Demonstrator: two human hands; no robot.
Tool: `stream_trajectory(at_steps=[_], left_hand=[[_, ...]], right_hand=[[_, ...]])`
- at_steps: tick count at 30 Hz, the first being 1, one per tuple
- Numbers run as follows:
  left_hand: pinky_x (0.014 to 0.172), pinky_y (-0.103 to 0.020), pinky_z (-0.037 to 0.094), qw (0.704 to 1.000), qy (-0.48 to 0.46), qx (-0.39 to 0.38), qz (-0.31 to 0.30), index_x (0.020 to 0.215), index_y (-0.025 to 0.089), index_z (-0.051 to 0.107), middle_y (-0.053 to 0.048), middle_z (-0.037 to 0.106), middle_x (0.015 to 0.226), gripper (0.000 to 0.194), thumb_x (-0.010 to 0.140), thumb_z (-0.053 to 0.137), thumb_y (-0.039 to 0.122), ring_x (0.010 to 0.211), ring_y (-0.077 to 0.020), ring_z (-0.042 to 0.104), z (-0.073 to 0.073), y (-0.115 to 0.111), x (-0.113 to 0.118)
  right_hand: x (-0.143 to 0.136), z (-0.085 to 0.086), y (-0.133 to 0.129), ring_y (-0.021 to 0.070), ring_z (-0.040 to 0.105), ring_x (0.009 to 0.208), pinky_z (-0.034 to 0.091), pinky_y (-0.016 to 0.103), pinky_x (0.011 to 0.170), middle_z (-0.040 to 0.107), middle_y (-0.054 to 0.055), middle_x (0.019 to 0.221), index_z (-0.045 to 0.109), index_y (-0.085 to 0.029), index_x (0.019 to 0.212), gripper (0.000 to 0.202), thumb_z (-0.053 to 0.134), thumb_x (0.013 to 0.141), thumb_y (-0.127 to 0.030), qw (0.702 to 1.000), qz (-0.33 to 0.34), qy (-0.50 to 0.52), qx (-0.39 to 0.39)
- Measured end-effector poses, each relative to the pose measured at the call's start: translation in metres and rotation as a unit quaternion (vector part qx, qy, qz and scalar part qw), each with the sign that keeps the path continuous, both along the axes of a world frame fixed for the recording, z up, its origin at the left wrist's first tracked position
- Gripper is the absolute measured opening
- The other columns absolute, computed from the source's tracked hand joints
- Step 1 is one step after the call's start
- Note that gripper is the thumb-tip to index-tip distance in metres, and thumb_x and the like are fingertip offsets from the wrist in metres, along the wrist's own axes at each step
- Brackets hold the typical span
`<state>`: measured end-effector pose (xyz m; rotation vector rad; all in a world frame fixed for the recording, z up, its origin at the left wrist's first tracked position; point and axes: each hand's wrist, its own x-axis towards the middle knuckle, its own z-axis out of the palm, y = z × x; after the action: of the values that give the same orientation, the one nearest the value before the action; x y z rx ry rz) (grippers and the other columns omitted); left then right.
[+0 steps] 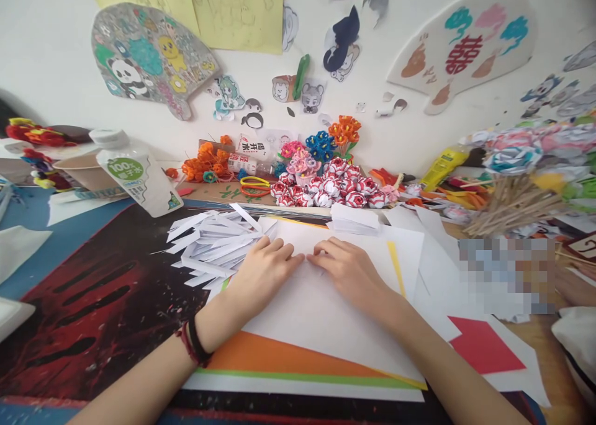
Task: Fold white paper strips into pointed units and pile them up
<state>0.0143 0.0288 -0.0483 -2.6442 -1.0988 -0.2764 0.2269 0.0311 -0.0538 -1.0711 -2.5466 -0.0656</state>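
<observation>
My left hand [266, 275] rests over a stack of paper, its fingers curled, with its thumb reaching toward the other hand. Close to its right, my right hand [347, 273] has thumb and fingers pinched together; whatever lies between its fingertips is too small to make out. The left fingertips are mostly hidden behind the hand. Under both hands is a white sheet [307, 319], with orange paper [274, 353] and green edges showing below it. A pile of folded white paper strips [209, 245] sits just left of my left hand.
A white bottle [137, 174] leans at the back left. Red-and-white paper roses [335, 186] line the wall side. Folded white paper [356, 219] lies behind my right hand. On the right are red paper [487, 344] and a bundle of sticks [512, 208]; part of a person shows at the edge.
</observation>
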Motion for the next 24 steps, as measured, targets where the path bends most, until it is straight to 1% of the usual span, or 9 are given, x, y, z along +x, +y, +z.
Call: stream_trajectory(at_steps=[4, 6, 11, 14, 17, 21, 23, 24], left_hand=[[0.067, -0.035, 0.029, 1.000, 0.001, -0.002, -0.003, 0.102, 0.022, 0.064, -0.003, 0.059, 0.079, 0.015, 0.094, 0.052, 0.019, 0.077, -0.0194, 0.051, 0.0002, 0.0007, -0.0001], [0.067, -0.035, 0.029, 1.000, 0.001, -0.001, -0.005, 0.102, 0.022, 0.064, -0.003, 0.059, 0.078, 0.015, 0.094, 0.052, 0.019, 0.077, -0.0194, 0.051, 0.0005, 0.0013, -0.0003], [0.067, -0.036, 0.028, 1.000, 0.001, -0.002, -0.006, 0.099, 0.021, 0.064, -0.003, 0.060, 0.077, 0.014, 0.095, 0.050, 0.020, 0.077, -0.0198, 0.051, 0.0024, 0.0005, 0.0004], [0.067, -0.036, 0.029, 1.000, -0.001, -0.012, 0.001, 0.100, 0.022, 0.064, -0.002, 0.060, 0.076, 0.015, 0.094, 0.050, 0.019, 0.076, -0.0197, 0.053, 0.0037, -0.0007, 0.0010], [0.067, -0.035, 0.030, 0.999, -0.005, -0.034, 0.011, 0.105, 0.023, 0.064, -0.002, 0.061, 0.076, 0.021, 0.091, 0.052, 0.013, 0.073, -0.0191, 0.055, 0.0053, -0.0017, 0.0007], [0.065, -0.034, 0.032, 0.998, 0.001, -0.061, 0.019, 0.113, 0.024, 0.062, -0.001, 0.064, 0.078, 0.041, 0.081, 0.051, 0.001, 0.067, -0.0176, 0.058, 0.0083, -0.0024, -0.0018], [0.065, -0.034, 0.033, 0.998, 0.005, -0.067, 0.019, 0.114, 0.023, 0.062, -0.002, 0.065, 0.079, 0.045, 0.078, 0.050, 0.000, 0.064, -0.0170, 0.058, 0.0094, -0.0022, -0.0031], [0.065, -0.033, 0.034, 0.997, 0.004, -0.070, 0.020, 0.114, 0.022, 0.062, -0.002, 0.066, 0.078, 0.044, 0.078, 0.049, 0.000, 0.062, -0.0168, 0.058, 0.0094, -0.0019, -0.0035]], right_hand=[[-0.0002, -0.0013, -0.0004, 0.0179, 0.051, 0.076, 0.035, 0.031, 0.066, 0.061, 0.005, 0.078, 0.069, -0.017, 0.097, 0.024, 0.046, 0.095, -0.010, 0.999, 0.001, -0.025, 0.025], [-0.0004, -0.0010, -0.0001, 0.0178, 0.050, 0.074, 0.034, 0.032, 0.064, 0.061, 0.005, 0.076, 0.069, -0.016, 0.096, 0.023, 0.046, 0.094, -0.009, 0.999, 0.005, -0.033, 0.035], [-0.0023, 0.0031, -0.0006, 0.0182, 0.051, 0.075, 0.032, 0.033, 0.064, 0.063, 0.004, 0.076, 0.070, -0.017, 0.095, 0.020, 0.052, 0.091, -0.008, 0.999, -0.007, -0.047, 0.019], [-0.0031, 0.0045, -0.0020, 0.0185, 0.052, 0.074, 0.031, 0.033, 0.063, 0.066, 0.003, 0.076, 0.070, -0.018, 0.098, 0.021, 0.055, 0.088, -0.006, 0.998, -0.021, -0.061, 0.007], [-0.0029, 0.0054, -0.0043, 0.0188, 0.054, 0.073, 0.031, 0.034, 0.063, 0.071, 0.002, 0.080, 0.071, -0.019, 0.101, 0.027, 0.055, 0.085, -0.003, 0.996, -0.045, -0.071, 0.005], [-0.0010, 0.0075, -0.0074, 0.0191, 0.060, 0.074, 0.032, 0.034, 0.064, 0.075, 0.001, 0.089, 0.072, -0.023, 0.105, 0.041, 0.054, 0.078, 0.003, 0.994, -0.075, -0.073, -0.015], [0.0011, 0.0077, -0.0080, 0.0190, 0.062, 0.075, 0.034, 0.033, 0.064, 0.076, 0.000, 0.091, 0.071, -0.025, 0.109, 0.049, 0.052, 0.075, 0.005, 0.994, -0.082, -0.066, -0.033], [0.0025, 0.0071, -0.0078, 0.0190, 0.064, 0.075, 0.034, 0.032, 0.064, 0.076, 0.000, 0.092, 0.071, -0.027, 0.110, 0.053, 0.052, 0.073, 0.006, 0.994, -0.085, -0.060, -0.042]])
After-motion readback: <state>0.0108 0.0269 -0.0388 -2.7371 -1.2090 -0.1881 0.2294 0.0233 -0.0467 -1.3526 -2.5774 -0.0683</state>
